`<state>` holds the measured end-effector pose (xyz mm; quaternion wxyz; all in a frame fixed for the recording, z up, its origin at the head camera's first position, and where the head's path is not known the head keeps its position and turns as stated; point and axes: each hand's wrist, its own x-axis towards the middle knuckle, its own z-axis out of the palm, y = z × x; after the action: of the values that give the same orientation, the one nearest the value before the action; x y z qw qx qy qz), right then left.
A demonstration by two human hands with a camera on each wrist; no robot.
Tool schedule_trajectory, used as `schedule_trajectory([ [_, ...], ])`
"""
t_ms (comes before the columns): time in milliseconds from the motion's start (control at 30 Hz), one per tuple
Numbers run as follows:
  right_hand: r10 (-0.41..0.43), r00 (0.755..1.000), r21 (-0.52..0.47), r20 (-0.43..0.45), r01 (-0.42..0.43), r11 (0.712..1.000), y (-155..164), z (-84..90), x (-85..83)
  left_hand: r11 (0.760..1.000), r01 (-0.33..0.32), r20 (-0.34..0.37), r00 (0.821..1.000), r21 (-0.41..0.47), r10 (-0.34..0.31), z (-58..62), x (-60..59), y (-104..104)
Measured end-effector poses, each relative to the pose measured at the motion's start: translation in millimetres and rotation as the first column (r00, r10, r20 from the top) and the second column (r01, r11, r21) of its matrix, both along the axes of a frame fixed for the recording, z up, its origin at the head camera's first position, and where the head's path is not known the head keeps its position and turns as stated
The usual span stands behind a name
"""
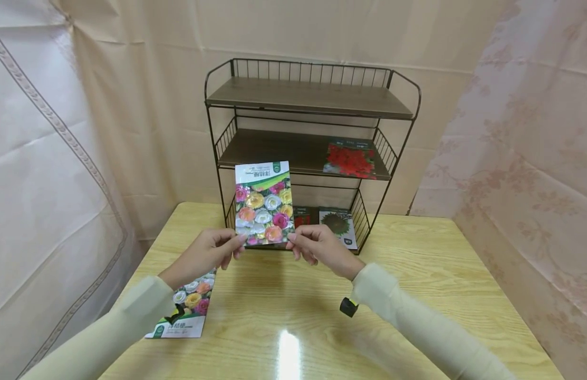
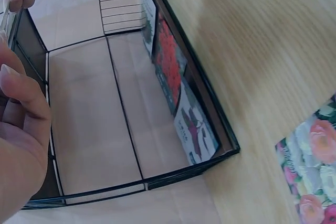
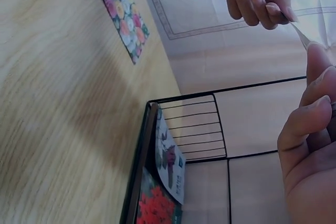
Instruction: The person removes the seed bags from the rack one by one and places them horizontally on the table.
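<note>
A flower seed packet (image 1: 263, 198) with pink, yellow and white blooms is held up in front of the shelf rack. My left hand (image 1: 211, 249) pinches its lower left corner between thumb and fingers. The lower right corner is pinched by my right hand (image 1: 324, 248). In the right wrist view the packet (image 3: 301, 34) appears nearly edge-on between both hands. Its printing is upside down in the head view. A matching seed packet (image 1: 193, 302) lies on the table, partly covered by my left forearm.
The three-tier rack (image 1: 307, 97) of black wire and dark boards stands at the table's back. A red-flower packet (image 1: 350, 159) lies on the middle shelf. Below lie a dark-flower packet (image 1: 338, 226), another red-flower packet (image 2: 169, 59) and a white packet (image 2: 195, 129). Curtains (image 1: 146, 105) hang around.
</note>
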<state>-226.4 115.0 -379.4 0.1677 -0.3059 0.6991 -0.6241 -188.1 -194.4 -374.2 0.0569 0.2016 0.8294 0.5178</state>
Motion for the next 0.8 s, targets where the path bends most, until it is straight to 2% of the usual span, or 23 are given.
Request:
schedule_trajectory([
  [500,0.052,0.998,-0.004,-0.037,-0.052,0.999,-6.0,-13.0,5.1,1.0,0.017,0.0,1.0,-0.003,-0.017,-9.7,11.1,-9.3],
  [800,0.065,0.998,-0.012,-0.009,-0.065,0.998,-10.9,-18.3,9.4,1.0,-0.017,0.036,0.999,-0.004,0.017,-18.2,16.4,-13.3],
])
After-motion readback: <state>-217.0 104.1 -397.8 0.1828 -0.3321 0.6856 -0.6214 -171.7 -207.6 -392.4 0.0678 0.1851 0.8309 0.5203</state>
